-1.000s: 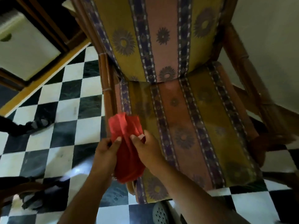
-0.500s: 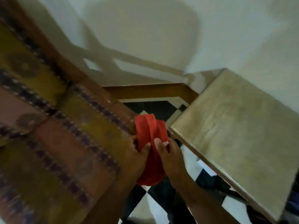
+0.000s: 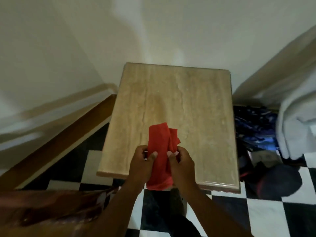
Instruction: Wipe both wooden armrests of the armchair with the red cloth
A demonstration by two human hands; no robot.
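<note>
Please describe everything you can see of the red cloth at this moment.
The red cloth is a plain, thin-looking fabric, bunched and folded lengthwise, with loose corners at its far end. The left hand and the right hand pinch it from both sides, thumbs on top. It is held above the near part of the beige table top; whether it touches the top cannot be told. Its near end hangs past the table's edge.

The armchair point(image 3: 51, 209) shows only as a blurred brown smear cut off by the lower left edge; no armrest can be made out. Both forearms run off the bottom edge. The lower red cloth point(image 3: 159, 154) is hidden between the left hand point(image 3: 142, 165) and right hand point(image 3: 182, 165). Dark objects point(image 3: 266, 171) right of the bench point(image 3: 179, 103) are too blurred to identify.
</note>
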